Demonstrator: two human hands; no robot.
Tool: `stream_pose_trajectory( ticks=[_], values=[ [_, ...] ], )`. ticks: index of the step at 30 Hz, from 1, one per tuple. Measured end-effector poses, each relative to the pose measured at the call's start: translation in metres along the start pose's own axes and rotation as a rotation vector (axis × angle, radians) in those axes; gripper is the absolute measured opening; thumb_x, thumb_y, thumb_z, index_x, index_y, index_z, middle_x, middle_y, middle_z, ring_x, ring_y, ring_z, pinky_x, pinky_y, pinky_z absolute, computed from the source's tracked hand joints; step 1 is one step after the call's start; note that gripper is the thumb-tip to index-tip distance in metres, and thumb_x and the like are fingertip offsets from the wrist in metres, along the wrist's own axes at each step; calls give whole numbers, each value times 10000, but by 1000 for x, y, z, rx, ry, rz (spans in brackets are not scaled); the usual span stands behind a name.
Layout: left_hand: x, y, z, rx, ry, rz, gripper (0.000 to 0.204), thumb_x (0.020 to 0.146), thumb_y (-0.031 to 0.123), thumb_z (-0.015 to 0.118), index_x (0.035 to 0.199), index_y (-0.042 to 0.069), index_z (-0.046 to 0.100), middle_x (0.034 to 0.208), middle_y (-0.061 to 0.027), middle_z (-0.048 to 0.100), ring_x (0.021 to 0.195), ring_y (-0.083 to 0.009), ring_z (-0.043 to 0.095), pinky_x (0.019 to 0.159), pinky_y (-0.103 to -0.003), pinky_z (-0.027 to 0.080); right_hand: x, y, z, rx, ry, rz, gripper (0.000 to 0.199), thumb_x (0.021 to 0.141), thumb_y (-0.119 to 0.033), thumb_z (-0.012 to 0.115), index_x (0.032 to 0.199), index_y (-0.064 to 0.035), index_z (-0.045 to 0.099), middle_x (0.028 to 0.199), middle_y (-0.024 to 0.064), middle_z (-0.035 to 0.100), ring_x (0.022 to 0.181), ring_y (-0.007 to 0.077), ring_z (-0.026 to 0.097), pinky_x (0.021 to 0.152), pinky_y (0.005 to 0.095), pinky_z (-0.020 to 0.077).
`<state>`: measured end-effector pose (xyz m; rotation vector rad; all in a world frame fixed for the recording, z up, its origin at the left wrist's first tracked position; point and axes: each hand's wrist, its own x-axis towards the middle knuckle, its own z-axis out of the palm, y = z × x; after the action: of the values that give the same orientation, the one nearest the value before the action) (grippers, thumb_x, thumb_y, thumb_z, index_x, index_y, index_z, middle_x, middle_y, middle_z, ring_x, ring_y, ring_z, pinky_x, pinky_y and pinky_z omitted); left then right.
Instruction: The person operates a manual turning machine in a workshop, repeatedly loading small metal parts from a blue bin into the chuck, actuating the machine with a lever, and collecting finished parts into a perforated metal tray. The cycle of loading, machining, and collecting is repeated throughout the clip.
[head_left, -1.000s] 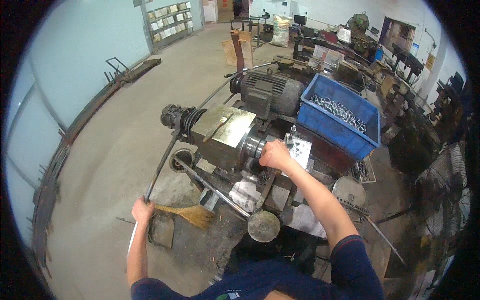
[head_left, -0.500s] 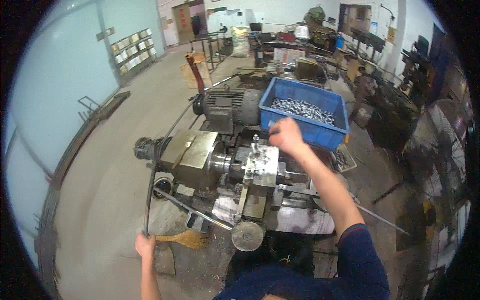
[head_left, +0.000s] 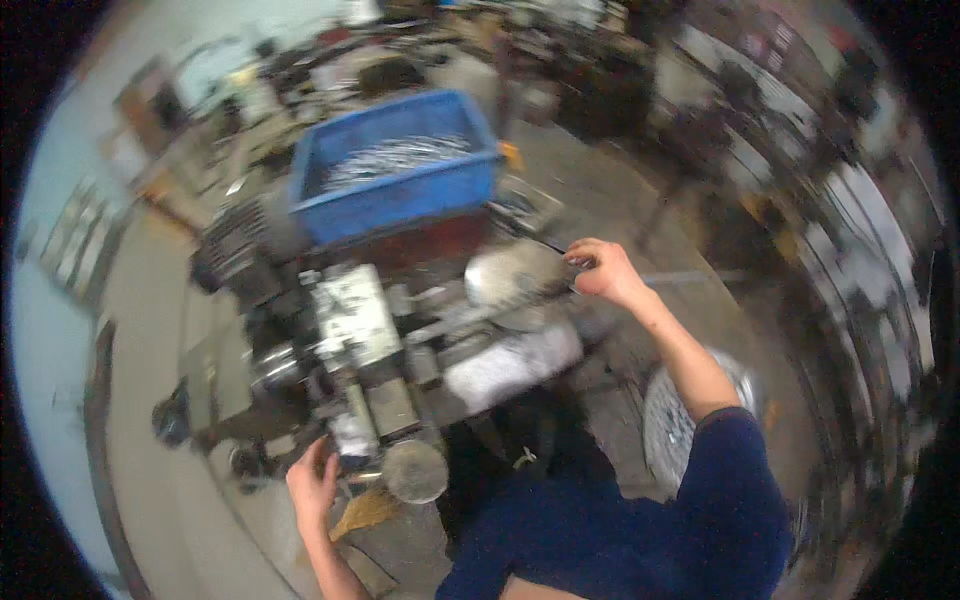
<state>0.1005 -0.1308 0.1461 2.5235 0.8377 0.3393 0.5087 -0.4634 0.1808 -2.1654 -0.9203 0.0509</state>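
My left hand (head_left: 312,482) is raised with its fingers apart and empty, beside the front of a small lathe-like machine (head_left: 395,405). A round metal disc (head_left: 415,472) is at the machine's near end, just right of that hand. My right hand (head_left: 607,272) is closed at the end of a thin dark lever (head_left: 545,243), which runs toward a larger round plate (head_left: 505,272) on the machine's right part. The fingers partly hide the lever's end. A blue plastic bin (head_left: 400,205) holding many small shiny metal parts stands behind the machine. Motion blurs the picture.
A straw broom (head_left: 365,511) lies on the floor below my left hand. White paper or cloth (head_left: 512,366) covers the machine's front bed. A round container (head_left: 672,425) with metal pieces stands beneath my right forearm. A dark motor (head_left: 240,245) sits left of the bin.
My left hand has let go of the long lever bar and opened. My right hand has moved right, from near the bin to the lever by the round plate. The view has turned right.
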Motion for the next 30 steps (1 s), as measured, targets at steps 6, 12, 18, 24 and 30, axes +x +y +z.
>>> stream_pose_trajectory(
  ticks=[6,12,18,24,30],
  values=[
    [31,-43,65,91,-251,-17,279,784,76,573,1038,-39,566,775,-127,618,653,-152,579,589,-299,469,-202,121,-76,-413,203,639,259,591,-196,602,782,-31,662,729,160,629,734,292,616,683,375,491],
    [36,-69,82,-255,-240,-212,207,784,32,550,974,-50,544,684,-63,560,571,-132,509,523,-276,413,-353,212,-35,-862,101,859,134,640,-183,561,618,-61,611,685,123,621,665,308,606,623,400,494],
    [34,-41,67,-62,-202,-47,195,761,54,567,915,-66,566,717,-125,591,612,-197,560,570,-325,442,-312,213,-24,-686,-9,861,177,611,-230,552,655,-78,631,762,96,643,717,292,611,650,379,503],
    [34,-73,75,-55,-206,-159,273,762,133,594,984,-27,585,831,-171,629,739,-247,620,680,-329,465,-260,199,-17,-579,-131,1191,383,659,-350,624,865,-28,649,939,175,628,940,281,596,804,385,479],
    [31,-33,44,-445,-265,-170,183,800,98,567,911,-47,565,677,-68,600,632,-121,592,589,-268,455,-286,269,-13,-429,-4,726,279,604,-243,631,770,-21,666,767,195,631,764,292,631,678,367,505]
  ],
)
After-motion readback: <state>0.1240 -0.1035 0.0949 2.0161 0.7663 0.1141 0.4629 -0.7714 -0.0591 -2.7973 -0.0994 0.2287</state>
